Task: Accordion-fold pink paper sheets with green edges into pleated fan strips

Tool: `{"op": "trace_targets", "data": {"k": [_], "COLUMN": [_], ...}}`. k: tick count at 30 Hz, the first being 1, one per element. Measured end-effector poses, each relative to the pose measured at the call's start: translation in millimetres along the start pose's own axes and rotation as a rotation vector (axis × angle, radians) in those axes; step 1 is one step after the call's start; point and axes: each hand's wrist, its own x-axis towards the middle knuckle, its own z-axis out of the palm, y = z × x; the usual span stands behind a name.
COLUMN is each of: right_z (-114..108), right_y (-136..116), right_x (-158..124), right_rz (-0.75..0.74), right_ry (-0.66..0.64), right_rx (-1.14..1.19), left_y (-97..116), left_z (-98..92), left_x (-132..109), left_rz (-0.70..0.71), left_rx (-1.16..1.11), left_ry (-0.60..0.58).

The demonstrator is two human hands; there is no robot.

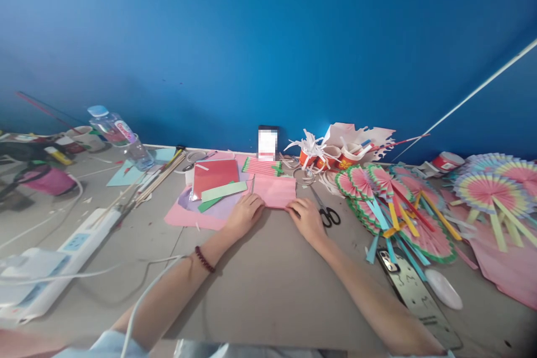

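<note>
A pink sheet of paper (279,190) lies flat on the grey table in front of me, with what looks like a narrow fold along its near edge. My left hand (246,215) has its fingers bent together on the sheet's near left corner. At the near right corner, my right hand (308,219) pinches the same edge between thumb and fingers. Black-handled scissors (330,216) lie just beyond my right hand, partly hidden by it. Left of the sheet are a green paper strip (224,191) and a red packet (216,173) on larger pink paper.
Folded paper fans (403,201) with coloured strips spread over the right side, near a phone (419,296) and a white mouse (443,289). Paper cups (331,158) stand by the blue wall. At left are a power strip (75,246), its cable and a plastic bottle (113,126).
</note>
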Motion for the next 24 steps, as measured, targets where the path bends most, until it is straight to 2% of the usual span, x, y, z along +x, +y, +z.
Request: {"op": "trace_targets", "data": {"k": [5,10,15,24], "right_z": [-1,-2,-3,-4], "right_y": [0,-1,-4,-7], "right_x": [-1,0,0,-1], "right_rz": [-0.010,0.003,0.011,-0.101], "right_ry": [0.013,0.022,0.014,0.042], "right_rx": [-0.031,-0.056,-0.074,-0.101], "left_y": [-3,-8,-5,4], "left_z": [0.0,3.0,0.1,-5.8], "left_x": [-2,-5,-3,0], "left_rz": [0.003,-0.013,-0.021,-0.039], "left_rx": [-0.037,-0.073,-0.116,-0.092], "left_ry": [0.000,0.068,0.098,0.088]}}
